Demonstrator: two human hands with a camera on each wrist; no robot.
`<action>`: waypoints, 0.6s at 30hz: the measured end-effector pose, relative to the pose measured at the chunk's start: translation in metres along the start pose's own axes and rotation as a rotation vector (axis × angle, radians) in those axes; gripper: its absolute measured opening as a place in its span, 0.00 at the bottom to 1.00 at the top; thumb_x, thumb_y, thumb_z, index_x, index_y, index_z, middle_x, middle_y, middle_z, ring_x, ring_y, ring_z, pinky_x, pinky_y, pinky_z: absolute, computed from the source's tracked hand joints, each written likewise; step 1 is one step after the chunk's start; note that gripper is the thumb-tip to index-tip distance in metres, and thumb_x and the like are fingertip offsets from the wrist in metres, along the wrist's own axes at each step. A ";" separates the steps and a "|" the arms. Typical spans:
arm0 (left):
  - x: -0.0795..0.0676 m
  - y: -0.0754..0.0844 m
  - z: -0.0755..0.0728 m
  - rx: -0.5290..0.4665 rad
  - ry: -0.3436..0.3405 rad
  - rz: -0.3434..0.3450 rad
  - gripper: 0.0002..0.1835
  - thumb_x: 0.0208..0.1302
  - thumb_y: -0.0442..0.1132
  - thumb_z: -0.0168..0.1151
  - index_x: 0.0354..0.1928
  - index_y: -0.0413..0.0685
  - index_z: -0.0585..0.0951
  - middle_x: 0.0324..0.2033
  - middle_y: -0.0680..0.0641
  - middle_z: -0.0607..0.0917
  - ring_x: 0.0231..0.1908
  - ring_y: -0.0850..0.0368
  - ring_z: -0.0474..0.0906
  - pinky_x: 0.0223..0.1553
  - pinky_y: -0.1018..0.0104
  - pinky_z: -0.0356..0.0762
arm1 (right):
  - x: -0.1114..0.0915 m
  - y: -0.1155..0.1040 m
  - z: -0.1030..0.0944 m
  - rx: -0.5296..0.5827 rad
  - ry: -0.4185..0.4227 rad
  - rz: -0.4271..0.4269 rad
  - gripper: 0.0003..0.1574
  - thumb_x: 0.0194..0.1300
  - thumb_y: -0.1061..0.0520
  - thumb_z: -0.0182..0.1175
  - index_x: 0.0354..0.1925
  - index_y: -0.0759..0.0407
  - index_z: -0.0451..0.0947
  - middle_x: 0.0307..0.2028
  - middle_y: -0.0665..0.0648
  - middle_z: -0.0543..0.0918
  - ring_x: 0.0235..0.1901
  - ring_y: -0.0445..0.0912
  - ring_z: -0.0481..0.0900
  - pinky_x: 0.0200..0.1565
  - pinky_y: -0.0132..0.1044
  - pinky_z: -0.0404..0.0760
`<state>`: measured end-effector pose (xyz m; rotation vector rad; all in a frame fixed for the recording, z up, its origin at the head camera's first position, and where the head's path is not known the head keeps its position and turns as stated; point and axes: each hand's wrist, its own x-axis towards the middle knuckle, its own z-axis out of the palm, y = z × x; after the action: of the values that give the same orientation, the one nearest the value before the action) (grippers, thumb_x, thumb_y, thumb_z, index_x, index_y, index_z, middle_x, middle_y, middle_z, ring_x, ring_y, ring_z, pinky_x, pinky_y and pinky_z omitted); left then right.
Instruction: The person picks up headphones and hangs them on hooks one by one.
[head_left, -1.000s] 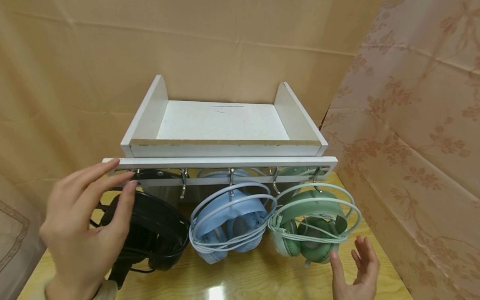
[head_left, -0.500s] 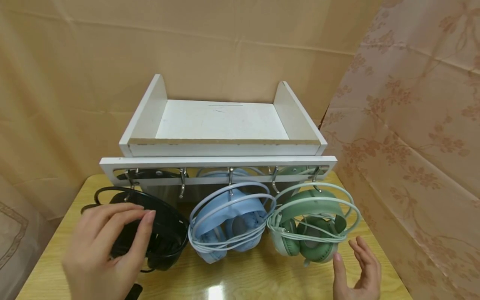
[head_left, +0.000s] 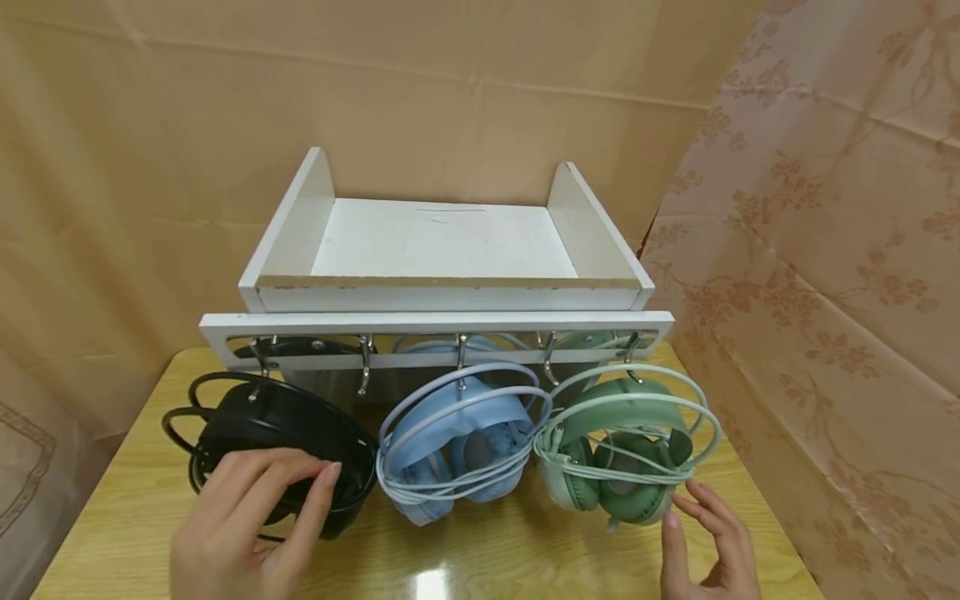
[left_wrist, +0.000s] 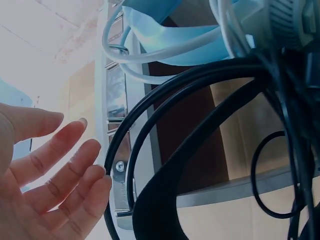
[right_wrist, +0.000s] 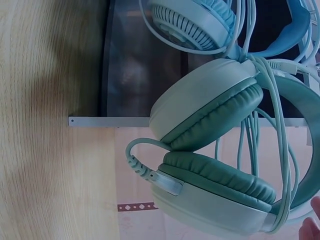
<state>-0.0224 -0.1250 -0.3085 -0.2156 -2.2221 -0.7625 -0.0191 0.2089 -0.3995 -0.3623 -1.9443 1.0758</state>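
Black headphones (head_left: 300, 417), blue headphones (head_left: 450, 425) and green headphones (head_left: 628, 493) hang from metal hooks on a white rail (head_left: 435, 322), their cables coiled in loops. In front of the black pair is my left hand (head_left: 243, 525), fingers loosely bent, holding nothing. The left wrist view shows its fingers beside the black cable loop (left_wrist: 145, 112); whether they touch it, I cannot tell. My right hand (head_left: 712, 546) is by the lower right of the green headphones, thumb and fingers apart. Contact with the ear cup is unclear. Only fingertips (right_wrist: 311, 225) enter the right wrist view.
Behind the rail stands a white open-topped shelf (head_left: 450, 242) with raised sides. Two hooks between the headphones carry nothing, one being the left hook (head_left: 365, 367). A wooden table (head_left: 480, 558) lies below. Beige cloth (head_left: 450, 100) hangs behind, flowered cloth (head_left: 840, 275) at right.
My left hand has moved down and right, away from the rail's left end, uncovering the black headphones' hook and cable loops. My right hand has shifted slightly toward the green headphones.
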 end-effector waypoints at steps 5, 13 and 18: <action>-0.008 -0.002 0.005 0.022 -0.047 0.030 0.13 0.58 0.51 0.63 0.28 0.51 0.84 0.27 0.55 0.82 0.32 0.61 0.71 0.39 0.81 0.65 | 0.000 0.010 0.002 0.024 0.001 -0.132 0.08 0.52 0.72 0.62 0.34 0.73 0.81 0.43 0.57 0.83 0.51 0.37 0.74 0.51 0.25 0.68; -0.017 -0.001 0.016 -0.009 -0.094 0.091 0.13 0.62 0.55 0.57 0.29 0.56 0.84 0.29 0.60 0.81 0.30 0.65 0.74 0.36 0.81 0.70 | -0.009 -0.003 -0.002 -0.042 -0.070 -0.093 0.11 0.52 0.72 0.63 0.37 0.66 0.82 0.41 0.52 0.82 0.47 0.34 0.73 0.49 0.23 0.66; -0.024 0.002 0.025 -0.075 -0.081 0.141 0.17 0.64 0.55 0.52 0.33 0.53 0.84 0.30 0.57 0.83 0.30 0.63 0.77 0.34 0.76 0.73 | -0.015 -0.014 -0.004 -0.132 -0.169 -0.072 0.13 0.51 0.70 0.65 0.39 0.61 0.82 0.40 0.54 0.81 0.48 0.31 0.70 0.51 0.20 0.63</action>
<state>-0.0206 -0.1070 -0.3382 -0.4422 -2.2292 -0.7724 -0.0051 0.1942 -0.3954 -0.2788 -2.1683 0.9602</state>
